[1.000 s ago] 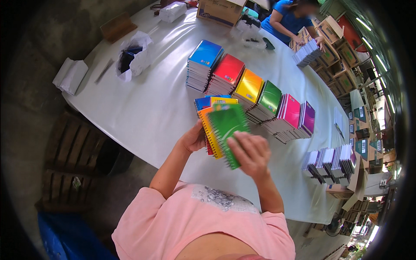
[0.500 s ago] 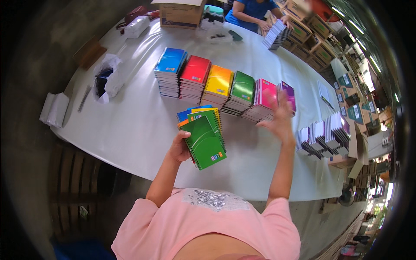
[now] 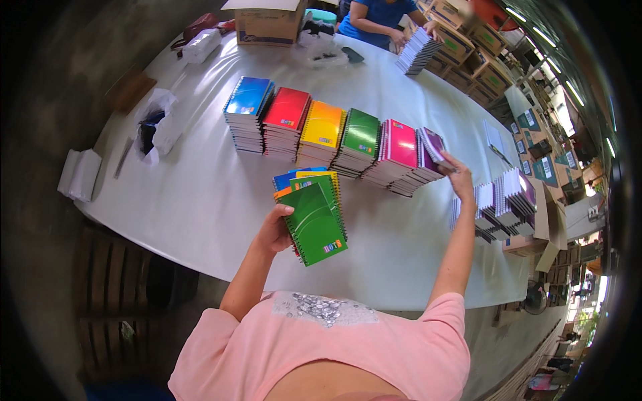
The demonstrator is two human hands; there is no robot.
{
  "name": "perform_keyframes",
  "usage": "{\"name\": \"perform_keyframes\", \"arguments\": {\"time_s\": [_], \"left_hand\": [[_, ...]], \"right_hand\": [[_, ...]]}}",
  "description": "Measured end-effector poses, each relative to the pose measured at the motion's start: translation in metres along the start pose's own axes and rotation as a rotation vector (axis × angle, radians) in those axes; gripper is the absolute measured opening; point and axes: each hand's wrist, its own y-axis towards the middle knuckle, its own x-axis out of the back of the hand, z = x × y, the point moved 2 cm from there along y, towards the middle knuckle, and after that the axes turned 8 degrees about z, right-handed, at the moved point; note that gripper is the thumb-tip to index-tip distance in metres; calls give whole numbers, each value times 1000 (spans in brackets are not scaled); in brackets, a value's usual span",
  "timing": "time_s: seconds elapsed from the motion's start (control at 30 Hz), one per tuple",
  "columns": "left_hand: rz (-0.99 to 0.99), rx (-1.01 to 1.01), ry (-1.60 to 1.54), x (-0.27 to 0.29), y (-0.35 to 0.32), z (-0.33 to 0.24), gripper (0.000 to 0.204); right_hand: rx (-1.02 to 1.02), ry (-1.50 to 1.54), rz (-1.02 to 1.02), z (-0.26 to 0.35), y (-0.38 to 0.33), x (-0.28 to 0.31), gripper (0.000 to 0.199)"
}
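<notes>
My left hand (image 3: 274, 228) is closed around a fanned bunch of spiral notebooks (image 3: 314, 224), a green one on top with blue, yellow and orange covers showing behind it. At the right end of a row of notebook stacks, my right hand (image 3: 459, 177) pinches the near right edge of the top purple notebook (image 3: 432, 142), which looks tilted on its stack. Leftward from there stand the pink stack (image 3: 402, 139), green stack (image 3: 362, 128), yellow stack (image 3: 323, 123), red stack (image 3: 288, 107) and blue stack (image 3: 249, 95).
More purple notebooks (image 3: 501, 204) stand in piles at the table's right edge, beside an open carton (image 3: 552, 220). Across the white table (image 3: 194, 200), a person in blue (image 3: 378, 20) handles another notebook pile (image 3: 418, 50). A plastic bag (image 3: 160, 127) lies at the left.
My right hand has moved from over the pink stack to the purple stack and taken hold of its top notebook's edge. My left hand keeps its bunch nearly still.
</notes>
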Motion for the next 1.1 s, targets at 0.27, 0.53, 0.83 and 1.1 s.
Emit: {"name": "perform_keyframes", "arguments": {"time_s": [0.27,0.53,0.83,1.1], "left_hand": [[17,70,6,-5,1,-1,57],[67,281,41,-25,-5,14,67],[17,266,-4,-11,-27,26,62],[-7,103,658,16,0,3,90]], "right_hand": [[631,838,-12,136,-15,-35,34],[1072,1021,1400,243,-17,-140,16],[727,-181,917,266,-47,-123,71],[-45,1355,328,207,-141,-198,124]]}}
